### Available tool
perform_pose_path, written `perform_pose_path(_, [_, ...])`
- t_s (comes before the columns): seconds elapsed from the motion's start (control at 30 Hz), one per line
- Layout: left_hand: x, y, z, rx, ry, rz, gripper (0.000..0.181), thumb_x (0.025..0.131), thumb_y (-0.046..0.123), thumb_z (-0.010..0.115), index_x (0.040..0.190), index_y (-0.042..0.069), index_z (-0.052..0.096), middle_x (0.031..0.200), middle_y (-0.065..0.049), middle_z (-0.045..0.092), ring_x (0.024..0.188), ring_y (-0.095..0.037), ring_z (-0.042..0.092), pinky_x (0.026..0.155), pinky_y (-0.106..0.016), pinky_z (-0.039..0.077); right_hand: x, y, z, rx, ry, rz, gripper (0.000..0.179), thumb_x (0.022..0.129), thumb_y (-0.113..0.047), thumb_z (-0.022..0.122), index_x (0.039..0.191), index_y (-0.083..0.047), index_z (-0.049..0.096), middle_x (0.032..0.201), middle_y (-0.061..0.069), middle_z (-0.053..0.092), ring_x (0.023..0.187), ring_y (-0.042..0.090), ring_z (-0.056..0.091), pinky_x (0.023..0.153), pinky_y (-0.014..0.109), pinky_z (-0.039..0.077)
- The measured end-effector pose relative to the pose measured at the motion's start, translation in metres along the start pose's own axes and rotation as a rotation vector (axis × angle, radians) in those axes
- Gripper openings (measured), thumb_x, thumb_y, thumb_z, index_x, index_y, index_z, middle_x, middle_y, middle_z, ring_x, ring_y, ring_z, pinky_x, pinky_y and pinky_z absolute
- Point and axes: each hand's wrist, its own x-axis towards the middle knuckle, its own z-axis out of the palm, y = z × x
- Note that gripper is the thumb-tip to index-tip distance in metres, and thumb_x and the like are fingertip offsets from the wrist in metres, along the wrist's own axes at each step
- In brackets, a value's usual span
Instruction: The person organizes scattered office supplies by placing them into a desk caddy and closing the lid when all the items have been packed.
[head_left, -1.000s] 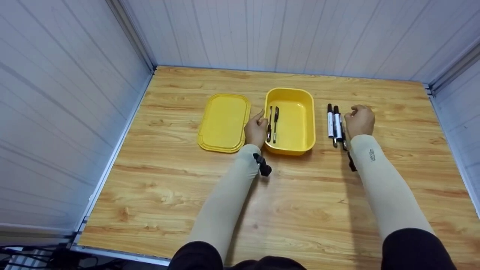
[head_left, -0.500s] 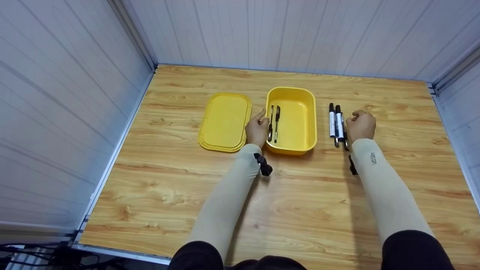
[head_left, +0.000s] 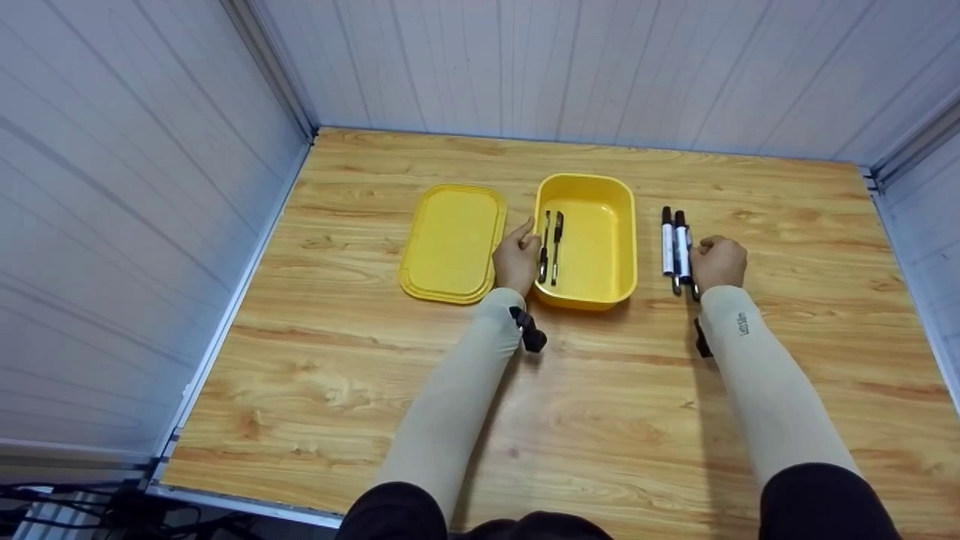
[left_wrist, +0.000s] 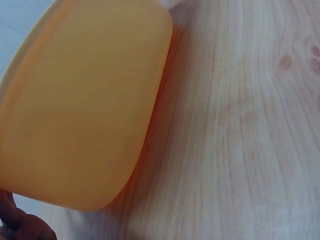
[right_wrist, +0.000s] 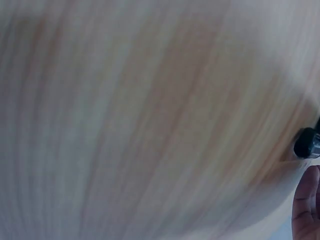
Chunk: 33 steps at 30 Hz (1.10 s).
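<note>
My left hand [head_left: 516, 261] lies against the left wall of a yellow plastic box [head_left: 624, 247], thumb near the rim. I cannot tell whether its fingers pinch the wall. Two black pens [head_left: 557, 236] lie lengthwise inside the box at its left. On the table to the right, two white markers [head_left: 682, 247] with black caps lie side by side with black pens beside and between them. My right hand [head_left: 718, 262] is over the rightmost pen [head_left: 695, 291], partly covering it. In the right wrist view a finger [right_wrist: 305, 202] is close to a dark pen end [right_wrist: 305, 143].
A yellow lid [head_left: 454, 244] lies flat to the left of the box. Light panels [head_left: 465, 67] stand along the table's back and sides. Dark cables [head_left: 67, 517] hang beyond the table's front left corner.
My right hand has come slightly nearer the front edge and over the rightmost pen. My left hand, the box and the lid keep their places; the view shifts slightly.
</note>
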Motion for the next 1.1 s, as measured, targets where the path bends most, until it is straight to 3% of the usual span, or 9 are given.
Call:
perform_pose_path(0.33, [-0.0006,0.0007,-0.0011,0.025,0.010,0.014,0.039,0.090,0.022,0.055,0.129,0.027,0.051,0.058,0.004,0.043,0.042,-0.008,0.035,0.042,-0.022,0.034,-0.0010,-0.0013,-0.0024,-0.023,-0.008,0.008,0.033,0.087,-0.015,0.052,0.113,0.003,0.061,0.106,0.020,0.060,0.094,0.029,0.057,0.079,0.040,0.046])
perform_pose_path(0.53, [-0.0003,0.0005,-0.0008,0.014,0.006,0.001,0.039,0.091,0.022,0.055,0.128,0.030,0.050,0.057,0.004,0.039,0.042,-0.008,0.034,0.041,-0.021,0.033,-0.0003,-0.0027,-0.0045,-0.009,-0.041,0.034,0.031,0.086,-0.013,0.053,0.111,0.004,0.062,0.105,0.021,0.060,0.091,0.029,0.058,0.077,0.039,0.048])
perform_pose_path(1.1, [-0.0002,0.0001,-0.0012,0.032,0.003,0.035,0.040,0.091,0.021,0.053,0.130,0.021,0.050,0.052,0.004,0.036,0.041,-0.009,0.033,0.041,-0.022,0.031,0.0000,-0.0035,-0.0073,-0.058,-0.075,0.029,0.026,0.087,-0.013,0.055,0.105,0.004,0.065,0.102,0.022,0.061,0.091,0.030,0.058,0.076,0.039,0.047])
